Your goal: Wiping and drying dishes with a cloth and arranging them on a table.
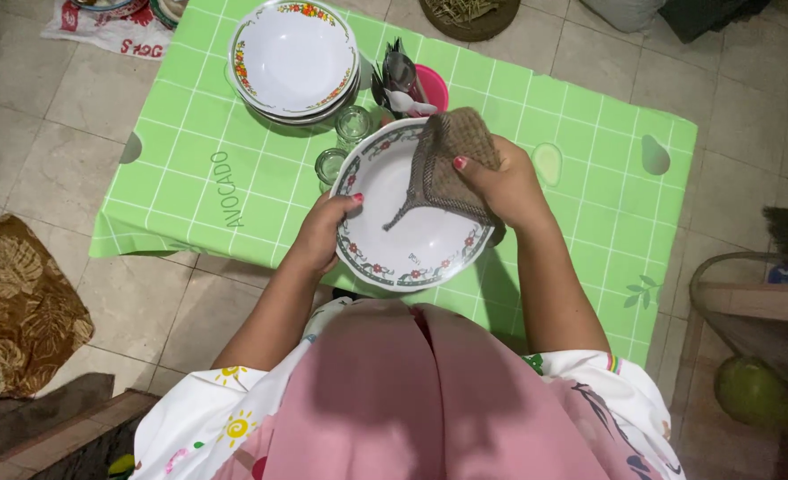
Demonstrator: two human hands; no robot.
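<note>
Two hands are busy with one dish, just above the near edge of the green checked cloth that lies on the tiled floor. Our left hand pinches the left rim of the white bowl, thumb on top and the other fingers hidden under it, closed firmly on the rim. Our right hand is closed on a brown mesh rag, which it presses against the right inner side of the bowl; one corner of the rag hangs down toward the middle.

We judge that this bowl is stiff, smooth and rather light, maybe ceramic or melamine; we cannot tell which. If it is wet it will slip, so the rim with the flower band is the best place to take hold, thumb inside and fingers below. The rag is soft and folds easily.

Farther, two small clear glasses stand just beside the bowl. Behind them is a stack of similar white bowls, near the far edge, and a pink holder with spoons.
</note>
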